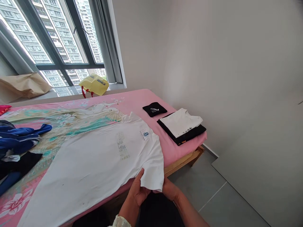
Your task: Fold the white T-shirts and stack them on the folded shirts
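A white T-shirt (94,167) with a small blue chest print and lines of text lies spread across the bed, its collar away from me. At the bed's near edge, my left hand (139,190) grips the near sleeve, thumb on top and fingers underneath. My right hand (170,190) holds the other side of that sleeve's opening; its fingers are mostly hidden behind the fabric. Between the two hands the sleeve hangs a little over the edge.
Folded shirts, a white one (183,121) over black, lie at the bed's right corner beside a black folded item (154,109). Blue and black clothes (19,142) are heaped at left. A yellow bag (94,84) and brown paper bag (26,85) sit by the window.
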### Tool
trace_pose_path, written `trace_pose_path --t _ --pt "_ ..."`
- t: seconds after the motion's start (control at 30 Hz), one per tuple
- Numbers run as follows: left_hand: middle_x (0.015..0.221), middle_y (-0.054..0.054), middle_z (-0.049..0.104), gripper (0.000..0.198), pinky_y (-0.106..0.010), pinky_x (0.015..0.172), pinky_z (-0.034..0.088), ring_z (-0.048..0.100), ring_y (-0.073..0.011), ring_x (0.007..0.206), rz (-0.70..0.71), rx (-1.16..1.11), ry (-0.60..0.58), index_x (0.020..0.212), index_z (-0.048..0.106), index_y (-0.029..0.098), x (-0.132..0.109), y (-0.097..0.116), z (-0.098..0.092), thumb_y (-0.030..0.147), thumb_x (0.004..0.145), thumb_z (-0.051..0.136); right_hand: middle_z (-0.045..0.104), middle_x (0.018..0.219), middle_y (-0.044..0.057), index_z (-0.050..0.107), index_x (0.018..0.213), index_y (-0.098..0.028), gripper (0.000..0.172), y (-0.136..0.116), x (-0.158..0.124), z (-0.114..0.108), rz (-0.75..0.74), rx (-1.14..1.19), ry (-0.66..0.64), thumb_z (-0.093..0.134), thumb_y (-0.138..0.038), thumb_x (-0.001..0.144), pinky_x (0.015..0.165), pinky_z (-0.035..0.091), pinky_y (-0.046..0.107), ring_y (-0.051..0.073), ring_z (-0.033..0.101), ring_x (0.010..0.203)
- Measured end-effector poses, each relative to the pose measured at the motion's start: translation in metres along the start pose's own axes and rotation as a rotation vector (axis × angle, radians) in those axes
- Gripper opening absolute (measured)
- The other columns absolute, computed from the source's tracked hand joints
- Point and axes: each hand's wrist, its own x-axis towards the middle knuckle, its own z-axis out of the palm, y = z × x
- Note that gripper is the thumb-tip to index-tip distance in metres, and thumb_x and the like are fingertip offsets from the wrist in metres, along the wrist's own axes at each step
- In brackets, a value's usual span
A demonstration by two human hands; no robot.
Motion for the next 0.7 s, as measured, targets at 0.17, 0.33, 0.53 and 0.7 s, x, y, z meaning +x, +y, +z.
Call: trace_pose_path --t 0.17,0.33,0.53,0.7 --pt "0.055 0.002 0.06 0.026 -0.016 0.031 0.035 0.049 -0.0068 0.035 0.04 0.043 0.038 0.087 0.057 0.015 -0.002 -0.003 0.002 0.031 0.071 0.069 0.062 0.114 0.007 0.064 0.106 -0.022 0.038 0.016 -0.011 0.011 -0.163 -0.135 0.083 0.071 -0.028 0.069 0.1 0.037 0.041 0.027 0.052 0.113" --pt "0.039 0.009 0.042 0.028 -0.014 0.029 0.027 0.031 -0.0014 0.028 0.087 0.134 0.108 0.066 0.048 0.017 -0.003 -0.007 0.003 0.036 0.072 0.068 0.064 0.109 0.007 0.065 0.104 -0.023 0.03 0.018 -0.014 0.023 -0.313 -0.148 0.084 0.065 -0.035 0.076 0.104 0.032 0.038 0.024 0.051 0.113" --pt "0.039 0.01 0.036 0.037 -0.013 0.029 0.019 0.026 -0.001 0.028 0.102 0.255 0.178 0.063 0.042 0.019 -0.002 -0.007 0.0 0.044 0.068 0.069 0.066 0.097 0.006 0.068 0.097 -0.024 0.025 0.016 -0.012 0.017 -0.327 -0.254 0.168 0.06 -0.039 0.079 0.098 0.037 0.037 0.025 0.055 0.102" --pt "0.039 0.011 0.034 0.037 -0.013 0.029 0.017 0.024 -0.0009 0.028 0.088 0.286 0.197 0.062 0.04 0.019 -0.005 -0.005 0.001 0.044 0.07 0.066 0.067 0.094 0.007 0.069 0.092 -0.022 0.024 0.018 -0.011 0.014 -0.41 -0.371 0.231 0.065 -0.033 0.071 0.094 0.039 0.036 0.025 0.057 0.095"
